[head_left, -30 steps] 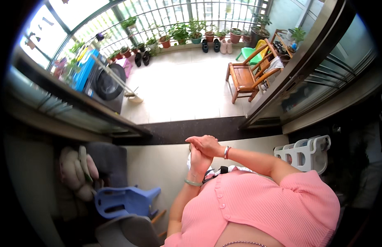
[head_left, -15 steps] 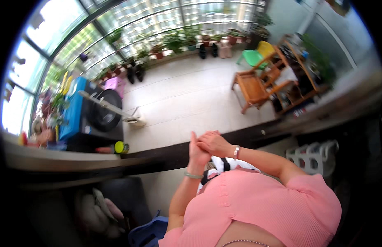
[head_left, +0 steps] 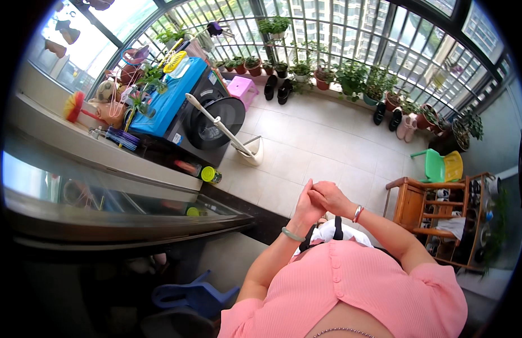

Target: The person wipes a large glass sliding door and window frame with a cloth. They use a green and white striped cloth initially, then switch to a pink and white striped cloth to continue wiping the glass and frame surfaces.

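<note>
Closed around the left hand [head_left: 307,210]: the right hand [head_left: 332,198], with no object visible between, perhaps simply clasped at rest; left fingers partly hidden, curl impossible to tell. Ahead, apart from both: white long-handled plastic dustpan [head_left: 256,153], tilted toward dark-grey front-loading washing machine [head_left: 188,127], probably for support. Rightward, white cloth [head_left: 455,227] draped over reddish-brown wooden armchair [head_left: 408,205], perhaps to air. Farthest, leafy green potted plants [head_left: 351,78], presumably lined up for daylight.

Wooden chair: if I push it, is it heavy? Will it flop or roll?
The wooden chair is probably quite heavy for its size, since its seat looks like solid wood. It should stay stiff, because its frame is made of firm-looking bars. It would likely scrape rather than roll, as it stands on legs on flat tiles.
</note>
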Available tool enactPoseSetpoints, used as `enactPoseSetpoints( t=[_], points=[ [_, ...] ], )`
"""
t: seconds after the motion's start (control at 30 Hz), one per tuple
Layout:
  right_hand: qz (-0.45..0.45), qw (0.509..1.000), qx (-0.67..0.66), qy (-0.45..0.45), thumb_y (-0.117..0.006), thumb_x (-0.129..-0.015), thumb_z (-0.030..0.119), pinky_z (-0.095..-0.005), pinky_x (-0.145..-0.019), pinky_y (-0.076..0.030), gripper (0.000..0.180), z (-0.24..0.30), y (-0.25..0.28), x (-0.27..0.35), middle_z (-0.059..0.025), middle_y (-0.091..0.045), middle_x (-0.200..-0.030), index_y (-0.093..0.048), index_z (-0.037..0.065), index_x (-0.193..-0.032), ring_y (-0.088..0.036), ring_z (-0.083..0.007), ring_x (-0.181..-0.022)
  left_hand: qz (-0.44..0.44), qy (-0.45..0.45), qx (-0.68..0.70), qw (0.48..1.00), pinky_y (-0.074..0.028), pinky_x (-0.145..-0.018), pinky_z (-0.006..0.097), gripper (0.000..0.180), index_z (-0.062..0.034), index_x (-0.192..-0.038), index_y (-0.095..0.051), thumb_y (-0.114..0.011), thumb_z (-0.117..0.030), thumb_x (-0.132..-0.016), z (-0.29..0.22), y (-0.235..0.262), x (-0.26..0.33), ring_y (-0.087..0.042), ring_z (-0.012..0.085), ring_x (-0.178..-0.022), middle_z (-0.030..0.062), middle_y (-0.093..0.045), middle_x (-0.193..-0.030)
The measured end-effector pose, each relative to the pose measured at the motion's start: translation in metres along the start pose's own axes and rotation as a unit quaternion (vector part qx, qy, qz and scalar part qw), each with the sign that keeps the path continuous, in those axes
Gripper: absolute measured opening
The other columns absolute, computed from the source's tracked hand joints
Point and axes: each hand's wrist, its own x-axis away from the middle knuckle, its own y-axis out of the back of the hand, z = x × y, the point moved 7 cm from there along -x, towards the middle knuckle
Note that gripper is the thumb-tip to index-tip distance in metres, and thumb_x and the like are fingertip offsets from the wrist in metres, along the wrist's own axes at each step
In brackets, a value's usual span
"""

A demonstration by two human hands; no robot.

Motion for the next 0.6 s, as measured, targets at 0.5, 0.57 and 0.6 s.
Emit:
enactPoseSetpoints(
  t=[0.5,0.57,0.6],
  points=[
    [0.15,0.938,-0.253,-0.186,-0.061,-0.099,0.033,-0.0274,-0.062,-0.055,0.032,-0.078,-0.008,-0.314,-0.0055,-0.069,-0.082,-0.072,0.003,-0.106,-0.066,-0.0111,-0.073,0.002,-0.124,0.077,0.989,-0.04,-0.107,0.044,0.048,-0.0063,-0.119,-0.057,-0.043,-0.05,-0.104,-0.272,0.009,-0.135,-0.054,0.0227,-0.12,0.0084,-0.06,-0.123],
    [0.127,0.926,-0.281,-0.217,-0.06,-0.1,0.033,-0.0267,-0.062,-0.057,0.032,-0.089,0.003,-0.373,-0.0057,-0.071,-0.086,-0.071,0.004,-0.107,-0.068,-0.011,-0.072,-0.027,-0.12,0.077,0.989,-0.039,-0.108,0.044,0.049,-0.0069,-0.12,-0.057,-0.053,-0.051,-0.099,-0.32,-0.01,-0.158,-0.054,0.0229,-0.12,0.0084,-0.06,-0.122],
    [0.097,0.925,-0.299,-0.215,-0.061,-0.099,0.033,-0.0265,-0.06,-0.057,0.032,-0.104,0.001,-0.404,-0.007,-0.072,-0.086,-0.071,0.003,-0.107,-0.069,-0.0125,-0.071,-0.048,-0.117,0.08,0.989,-0.038,-0.109,0.044,0.05,-0.0058,-0.121,-0.056,-0.053,-0.051,-0.1,-0.345,-0.015,-0.169,-0.053,0.0228,-0.121,0.0088,-0.06,-0.122]
  ],
)
